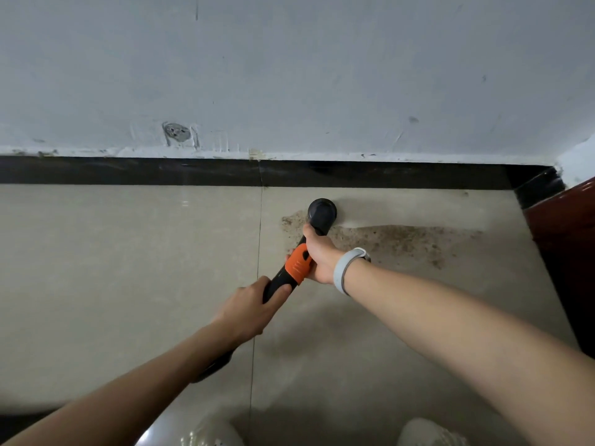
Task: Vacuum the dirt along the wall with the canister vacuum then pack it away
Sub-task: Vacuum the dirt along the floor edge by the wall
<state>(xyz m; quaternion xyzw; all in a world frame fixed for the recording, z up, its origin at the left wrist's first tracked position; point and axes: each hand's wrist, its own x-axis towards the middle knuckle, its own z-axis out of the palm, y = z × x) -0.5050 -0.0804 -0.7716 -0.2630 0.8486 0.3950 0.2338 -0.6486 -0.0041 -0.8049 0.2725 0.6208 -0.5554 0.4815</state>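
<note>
Mid-vacuum: right hand [317, 252] and left hand [248, 304] both wrapped tight round the wand [297, 263], nozzle [322, 212] on the floor [128, 252] near the baseboard [161, 170]; next, sweep right through the dirt [402, 241].

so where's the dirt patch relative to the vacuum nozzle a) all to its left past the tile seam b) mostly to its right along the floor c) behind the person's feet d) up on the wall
b: the dirt patch spreads mainly rightward from the vacuum nozzle, on the floor tile short of the black baseboard.
</note>
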